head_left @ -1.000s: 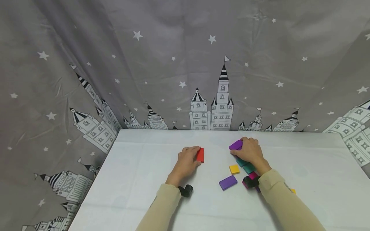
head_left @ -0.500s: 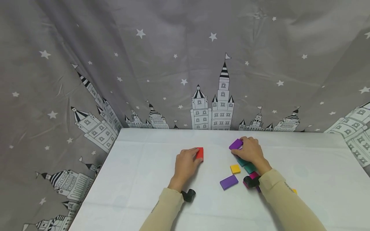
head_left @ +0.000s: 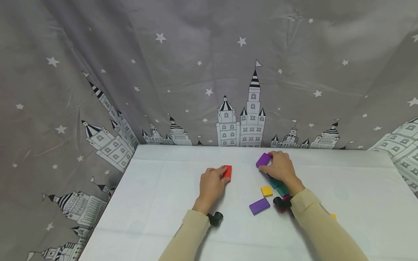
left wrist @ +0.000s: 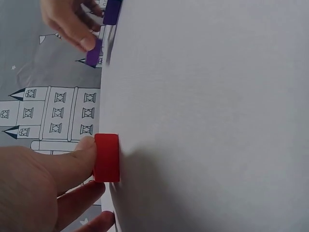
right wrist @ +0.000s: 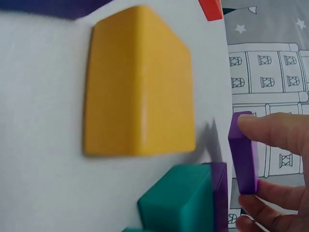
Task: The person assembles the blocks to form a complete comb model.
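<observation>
Two hands work over one white tabletop (head_left: 163, 203), each with a single block. The left hand (head_left: 210, 185) has its grip clamped on the only red block (head_left: 228, 173) in sight, thumb on one side and fingers on the other; whether the block touches the tabletop is hard to tell. The right hand (head_left: 281, 166) pinches a purple block (head_left: 263, 160) between thumb and fingertips — this one is raised off the surface, to the right of the red block and apart from it.

Near the right hand and wrist are the loose blocks. Two green blocks (head_left: 282, 190) lie next to each other, and a second purple block (right wrist: 220, 193) shows behind one of them in the right wrist view. One yellow block (head_left: 266, 191) sits just left of the greens. Nearer the person, a third purple block (head_left: 259, 206) lies by itself. At least one magenta block (head_left: 286, 197) is partly hidden behind the right wrist's camera (head_left: 282, 203) — the exact number there cannot be told. A second yellow block (head_left: 333, 216) peeks out past the right sleeve (head_left: 326, 228).

Behind the tabletop hangs a grey curtain (head_left: 183, 43) printed with castles and white stars.
</observation>
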The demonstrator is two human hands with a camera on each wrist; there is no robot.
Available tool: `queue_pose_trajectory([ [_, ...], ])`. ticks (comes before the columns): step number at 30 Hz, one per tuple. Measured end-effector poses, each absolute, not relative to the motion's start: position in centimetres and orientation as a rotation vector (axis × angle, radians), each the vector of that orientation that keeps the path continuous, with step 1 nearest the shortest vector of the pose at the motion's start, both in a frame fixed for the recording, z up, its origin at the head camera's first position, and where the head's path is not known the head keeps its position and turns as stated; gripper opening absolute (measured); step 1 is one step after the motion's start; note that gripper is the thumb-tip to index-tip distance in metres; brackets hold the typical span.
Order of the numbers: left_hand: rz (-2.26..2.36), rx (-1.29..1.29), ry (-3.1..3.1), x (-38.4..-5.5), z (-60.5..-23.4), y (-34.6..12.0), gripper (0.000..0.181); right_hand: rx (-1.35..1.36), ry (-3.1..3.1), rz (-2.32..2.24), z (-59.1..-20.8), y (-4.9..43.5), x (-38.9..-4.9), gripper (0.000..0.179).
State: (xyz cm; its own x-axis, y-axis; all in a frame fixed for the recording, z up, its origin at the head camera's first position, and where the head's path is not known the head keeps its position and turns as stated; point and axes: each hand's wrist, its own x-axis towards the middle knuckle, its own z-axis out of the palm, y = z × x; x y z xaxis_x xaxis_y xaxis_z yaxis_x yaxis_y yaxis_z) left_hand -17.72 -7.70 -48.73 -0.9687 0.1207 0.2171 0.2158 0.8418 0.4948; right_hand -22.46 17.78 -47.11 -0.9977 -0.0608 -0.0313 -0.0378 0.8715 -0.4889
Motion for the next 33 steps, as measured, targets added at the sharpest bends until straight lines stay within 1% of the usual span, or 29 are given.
queue_pose_trajectory([
  [10, -0.823, -0.240, -2.841, -17.7, -49.1, -7.7, 0.039, -0.147, 2.996, -0.885, -46.3, 16.1, -22.9, 0.066],
  [24, -0.846, -0.237, -2.839, -17.2, -49.4, -8.0, 0.039, -0.273, 2.984, -1.019, -46.8, 13.0, -24.0, 0.068],
  [33, -0.845, -0.262, -2.824, -17.2, -49.5, -8.1, 0.039, -0.322, 2.931, -1.027, -46.9, 11.4, -24.6, 0.072],
])
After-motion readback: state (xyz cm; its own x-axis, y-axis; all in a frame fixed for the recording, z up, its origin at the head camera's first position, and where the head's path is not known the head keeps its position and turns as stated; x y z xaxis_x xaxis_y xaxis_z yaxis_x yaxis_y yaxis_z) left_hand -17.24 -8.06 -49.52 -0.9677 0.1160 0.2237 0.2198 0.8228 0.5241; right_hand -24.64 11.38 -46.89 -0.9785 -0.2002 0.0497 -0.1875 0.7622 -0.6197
